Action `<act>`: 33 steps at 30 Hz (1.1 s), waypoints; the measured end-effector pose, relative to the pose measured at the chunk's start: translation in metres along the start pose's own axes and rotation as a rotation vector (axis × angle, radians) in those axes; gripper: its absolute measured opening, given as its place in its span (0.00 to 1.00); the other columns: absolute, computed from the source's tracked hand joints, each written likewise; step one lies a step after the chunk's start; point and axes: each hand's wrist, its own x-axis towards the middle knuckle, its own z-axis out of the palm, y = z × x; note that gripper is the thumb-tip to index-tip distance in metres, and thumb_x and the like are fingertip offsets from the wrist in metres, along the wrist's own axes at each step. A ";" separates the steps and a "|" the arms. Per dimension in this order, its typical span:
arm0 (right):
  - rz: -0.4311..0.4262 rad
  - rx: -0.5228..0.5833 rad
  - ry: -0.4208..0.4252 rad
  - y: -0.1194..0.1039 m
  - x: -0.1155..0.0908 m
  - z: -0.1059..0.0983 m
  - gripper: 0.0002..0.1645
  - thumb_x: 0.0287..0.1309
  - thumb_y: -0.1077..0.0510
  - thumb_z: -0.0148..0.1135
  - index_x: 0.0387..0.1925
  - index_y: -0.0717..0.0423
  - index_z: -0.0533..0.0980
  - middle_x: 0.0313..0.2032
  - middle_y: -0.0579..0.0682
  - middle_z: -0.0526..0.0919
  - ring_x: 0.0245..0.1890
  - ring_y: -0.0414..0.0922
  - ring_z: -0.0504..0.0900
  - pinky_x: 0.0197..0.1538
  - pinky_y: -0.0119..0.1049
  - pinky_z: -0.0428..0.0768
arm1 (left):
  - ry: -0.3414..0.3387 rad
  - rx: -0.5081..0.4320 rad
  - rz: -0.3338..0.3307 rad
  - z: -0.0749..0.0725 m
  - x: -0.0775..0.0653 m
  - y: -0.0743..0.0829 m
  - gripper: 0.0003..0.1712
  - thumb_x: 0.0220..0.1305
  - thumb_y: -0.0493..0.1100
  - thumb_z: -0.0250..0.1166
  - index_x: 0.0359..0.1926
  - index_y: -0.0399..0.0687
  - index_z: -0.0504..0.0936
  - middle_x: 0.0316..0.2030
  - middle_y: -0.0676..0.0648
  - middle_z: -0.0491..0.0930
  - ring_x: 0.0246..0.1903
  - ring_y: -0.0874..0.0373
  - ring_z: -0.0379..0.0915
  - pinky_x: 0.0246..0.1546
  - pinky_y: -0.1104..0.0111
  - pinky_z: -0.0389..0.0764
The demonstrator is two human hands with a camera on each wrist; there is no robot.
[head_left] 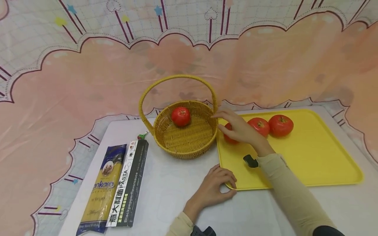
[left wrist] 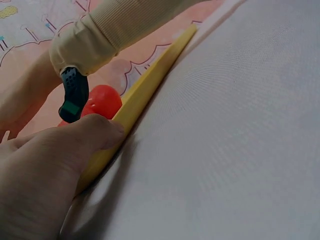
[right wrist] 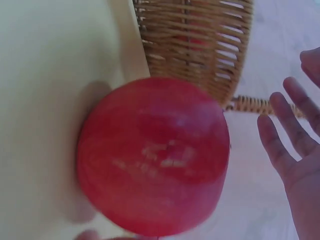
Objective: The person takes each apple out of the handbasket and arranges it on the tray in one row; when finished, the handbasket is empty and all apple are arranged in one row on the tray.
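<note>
My left hand (head_left: 217,185) grips the near-left corner of the yellow tray (head_left: 319,157), and its thumb (left wrist: 100,131) lies along the tray's outer edge in the left wrist view. My right hand (head_left: 237,127) hovers over the leftmost tomato (right wrist: 155,157), fingers stretched toward the basket's rim and holding nothing. That tomato sits on the tray, partly hidden by the hand in the head view. Two more red tomatoes, one (head_left: 260,126) beside the other (head_left: 281,125), rest further right on the tray. Another tomato (head_left: 180,116) lies inside the round wicker basket (head_left: 189,154).
Left of the basket, a blue and yellow pasta packet (head_left: 101,193) lies alongside a black and white pasta box (head_left: 128,186). A small green and red item (head_left: 142,135) is just beyond the box. The basket's tall handle (head_left: 177,77) arches upward; a patterned cloth (head_left: 88,82) hangs behind.
</note>
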 end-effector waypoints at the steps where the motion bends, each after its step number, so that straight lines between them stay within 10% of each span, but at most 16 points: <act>1: -0.019 -0.007 -0.011 0.000 0.004 0.002 0.21 0.62 0.60 0.58 0.57 0.52 0.71 0.58 0.52 0.72 0.62 0.50 0.68 0.65 0.52 0.68 | 0.002 -0.004 -0.005 0.000 0.000 0.000 0.04 0.57 0.51 0.67 0.30 0.64 0.79 0.42 0.65 0.77 0.54 0.70 0.68 0.71 0.58 0.55; 33: -0.213 -0.225 -0.223 -0.001 0.081 0.053 0.23 0.62 0.57 0.56 0.59 0.51 0.69 0.60 0.56 0.68 0.61 0.50 0.68 0.65 0.46 0.68 | 0.024 -0.020 0.013 0.001 -0.001 0.001 0.04 0.56 0.49 0.68 0.30 0.63 0.79 0.42 0.64 0.78 0.52 0.70 0.68 0.70 0.57 0.57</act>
